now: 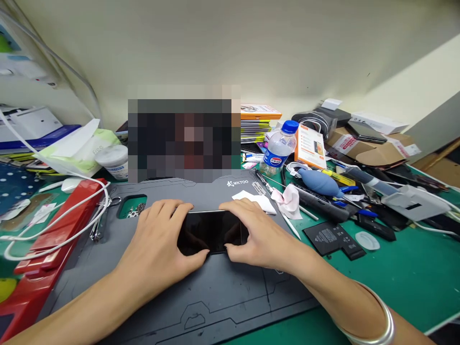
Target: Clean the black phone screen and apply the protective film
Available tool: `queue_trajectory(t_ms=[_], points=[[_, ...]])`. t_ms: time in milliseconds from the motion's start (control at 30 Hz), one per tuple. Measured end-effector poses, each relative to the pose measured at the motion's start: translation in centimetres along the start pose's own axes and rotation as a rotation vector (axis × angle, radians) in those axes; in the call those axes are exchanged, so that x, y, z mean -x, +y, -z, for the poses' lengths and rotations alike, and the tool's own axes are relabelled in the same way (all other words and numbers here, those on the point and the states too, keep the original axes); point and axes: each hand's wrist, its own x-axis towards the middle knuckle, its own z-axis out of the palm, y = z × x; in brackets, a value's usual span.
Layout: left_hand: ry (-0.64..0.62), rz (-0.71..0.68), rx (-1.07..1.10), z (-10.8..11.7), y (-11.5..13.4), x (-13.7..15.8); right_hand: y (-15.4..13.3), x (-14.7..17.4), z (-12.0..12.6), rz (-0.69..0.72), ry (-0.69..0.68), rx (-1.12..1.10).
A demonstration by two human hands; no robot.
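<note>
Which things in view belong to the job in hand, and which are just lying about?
In use: phone, held between left hand and right hand; grey mat beneath them.

Apparently lying about: plastic bottle, tissue pack, orange-and-white box, blue blower.

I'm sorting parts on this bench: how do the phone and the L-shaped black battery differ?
The phone has a glossy, reflective face; the battery looks duller and carries pale printing.
The phone's visible long edges run straight; the battery has a stepped, L-shaped outline.
The phone is held by the left hand and right hand; the battery lies untouched on the green tabletop.
Both are dark and flat.
</note>
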Motion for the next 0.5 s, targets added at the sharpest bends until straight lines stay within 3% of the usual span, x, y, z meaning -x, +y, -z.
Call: queue_trajectory(t_ms=[500], points=[[-0.002,-0.067,0.029,0.05,-0.86,-0.05,0.24,-0.29,0.05,-0.013,0.026,-0.055]])
